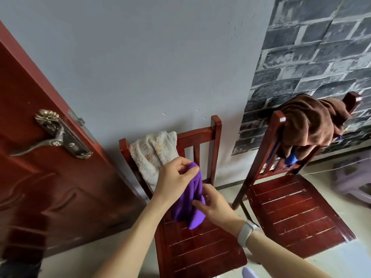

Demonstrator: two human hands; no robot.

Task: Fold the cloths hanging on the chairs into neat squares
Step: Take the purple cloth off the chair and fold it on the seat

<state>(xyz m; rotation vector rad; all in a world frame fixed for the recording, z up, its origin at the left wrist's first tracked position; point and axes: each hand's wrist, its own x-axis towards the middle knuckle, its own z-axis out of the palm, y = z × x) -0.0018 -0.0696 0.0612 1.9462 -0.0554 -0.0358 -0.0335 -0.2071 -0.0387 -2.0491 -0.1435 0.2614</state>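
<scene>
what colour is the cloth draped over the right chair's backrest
Brown cloth, seen in the head view.

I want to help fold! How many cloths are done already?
None looks folded yet. The left hand and right hand hold the purple cloth, still bunched. The cream towel and brown cloth still hang on chair backs.
</scene>
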